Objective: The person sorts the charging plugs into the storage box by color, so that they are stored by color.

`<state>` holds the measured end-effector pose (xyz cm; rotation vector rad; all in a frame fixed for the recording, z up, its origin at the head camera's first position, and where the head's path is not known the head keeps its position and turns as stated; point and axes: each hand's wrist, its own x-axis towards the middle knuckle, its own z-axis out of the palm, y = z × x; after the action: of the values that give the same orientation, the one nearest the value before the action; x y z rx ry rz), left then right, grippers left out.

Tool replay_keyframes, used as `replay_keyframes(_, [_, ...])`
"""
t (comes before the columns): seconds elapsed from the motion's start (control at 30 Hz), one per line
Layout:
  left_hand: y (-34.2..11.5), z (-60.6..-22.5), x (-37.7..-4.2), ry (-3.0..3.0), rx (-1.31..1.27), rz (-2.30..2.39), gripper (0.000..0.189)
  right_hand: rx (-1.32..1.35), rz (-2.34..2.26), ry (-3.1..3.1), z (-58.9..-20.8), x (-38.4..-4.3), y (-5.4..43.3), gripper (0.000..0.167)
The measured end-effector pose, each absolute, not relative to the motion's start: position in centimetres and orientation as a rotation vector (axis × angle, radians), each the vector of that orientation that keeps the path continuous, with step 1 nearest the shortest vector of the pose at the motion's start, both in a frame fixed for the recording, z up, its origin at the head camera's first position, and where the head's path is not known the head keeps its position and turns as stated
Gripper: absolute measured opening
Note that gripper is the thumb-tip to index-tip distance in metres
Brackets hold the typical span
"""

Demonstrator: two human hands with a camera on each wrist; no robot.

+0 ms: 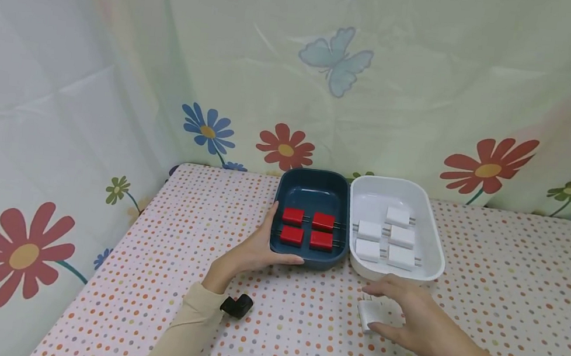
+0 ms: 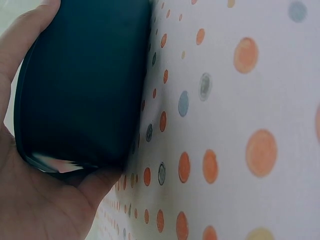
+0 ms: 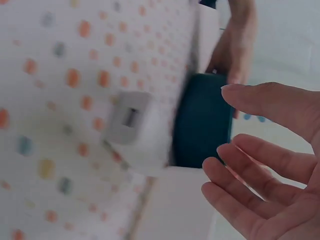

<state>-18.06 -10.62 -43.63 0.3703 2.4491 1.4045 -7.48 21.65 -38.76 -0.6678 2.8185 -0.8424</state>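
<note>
My left hand holds the near left corner of a dark blue tray, thumb along its front and fingers up its left side. Several red charger plugs with metal prongs lie in that tray. Beside it on the right stands a white tray with several white charger plugs. In front of the white tray, one white charger plug lies on the table, prongs pointing away. Over it hovers my right hand, thumb and fingers spread apart; the right wrist view shows a port slot in the plug's end.
Both trays stand side by side near the back edge of the table, whose dotted cloth spreads in front of them. A curtain with flowers and a butterfly hangs behind, and more of it hangs at the left.
</note>
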Motion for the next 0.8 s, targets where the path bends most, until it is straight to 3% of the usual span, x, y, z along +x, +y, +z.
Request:
replay_keyframes(0.3, [-10.7,-43.7,-18.0,2.445,0.355,1.403,0.133,-0.637,-0.798,2.928,-42.1,-6.9,21.2,0.055])
replay_keyframes(0.8, [-10.7,-43.7,-18.2,2.456,0.368,1.388,0.132,-0.556,-0.794,2.910,-42.4,-7.2,21.1,0.055])
